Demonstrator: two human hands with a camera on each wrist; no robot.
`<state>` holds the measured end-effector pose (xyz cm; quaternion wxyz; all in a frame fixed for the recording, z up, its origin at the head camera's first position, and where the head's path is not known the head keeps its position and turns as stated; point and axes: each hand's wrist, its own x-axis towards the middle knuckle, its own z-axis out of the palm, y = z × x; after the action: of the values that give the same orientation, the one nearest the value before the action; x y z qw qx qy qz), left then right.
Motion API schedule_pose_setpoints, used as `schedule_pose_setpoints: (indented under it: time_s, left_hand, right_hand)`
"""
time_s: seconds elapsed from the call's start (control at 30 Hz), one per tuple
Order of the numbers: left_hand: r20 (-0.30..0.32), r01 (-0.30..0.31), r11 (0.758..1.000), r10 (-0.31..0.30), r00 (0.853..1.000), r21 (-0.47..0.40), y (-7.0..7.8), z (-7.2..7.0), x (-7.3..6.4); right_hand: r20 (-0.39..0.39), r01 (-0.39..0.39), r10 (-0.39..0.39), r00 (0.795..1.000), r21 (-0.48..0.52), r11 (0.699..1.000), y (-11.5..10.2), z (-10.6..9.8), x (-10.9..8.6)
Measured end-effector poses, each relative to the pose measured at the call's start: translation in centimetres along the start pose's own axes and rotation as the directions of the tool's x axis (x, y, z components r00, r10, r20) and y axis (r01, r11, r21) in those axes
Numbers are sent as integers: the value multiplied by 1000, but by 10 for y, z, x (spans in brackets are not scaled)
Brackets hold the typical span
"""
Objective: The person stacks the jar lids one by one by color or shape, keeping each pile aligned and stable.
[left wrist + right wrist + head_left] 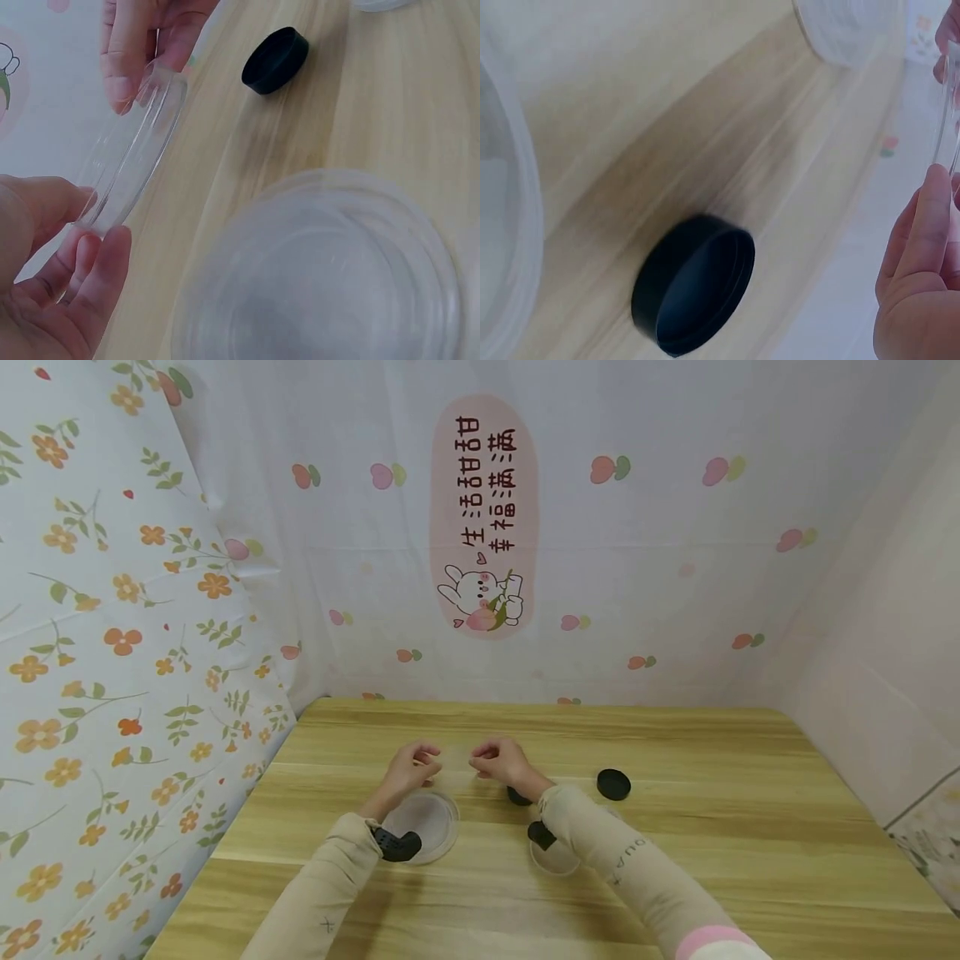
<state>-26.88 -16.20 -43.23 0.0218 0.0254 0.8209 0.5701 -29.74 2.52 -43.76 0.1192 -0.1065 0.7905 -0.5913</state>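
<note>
A clear, shallow petri dish (pixel 142 146) is held on edge above the table, between both hands. My left hand (pixel 408 768) pinches one side of its rim, thumb opposite the fingers. From across it, my right hand (pixel 502 762) pinches the other side with thumb and fingertips. In the head view the see-through dish (pixel 455 757) barely shows. Below the left wrist lies a round stack of clear dishes (pixel 442 831), partly covered by the wrist camera. A black round lid (pixel 694 285), its hollow side showing, rests on the table under the right wrist.
Farther right lies a second black lid (pixel 613 785). A smaller clear round dish (pixel 555 860) sits under the right forearm, partly hidden by the wrist camera. The wood-grain table (pixel 487 902) ends at a patterned cloth backdrop (pixel 645 568), with a floral cloth (pixel 112 693) along the left.
</note>
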Motion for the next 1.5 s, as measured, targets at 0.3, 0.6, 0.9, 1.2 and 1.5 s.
schedule_pose_setpoints:
  time_s: [0.3,0.6,0.9,1.2,1.5]
  left_hand:
    - [128,15,1000,-15,992,4,-6,-22,-18]
    - [206,-15,999,7,979,37,-15,-41,-29]
    - [252,-25,997,4,968,79,-19,-48,-38]
    - [283,-38,995,12,959,90,-26,-50,-40]
    - [269,-36,993,4,963,114,-33,-49,-42]
  right_hand:
    - [58,54,-52,997,-27,998,-2,19,-8]
    - [93,101,-95,991,-57,993,-3,37,-10]
    - [149,153,-130,980,-155,976,3,49,-11]
    - [152,189,-158,976,-211,959,5,56,-12]
    - [149,185,-151,977,-256,949,6,60,-12]
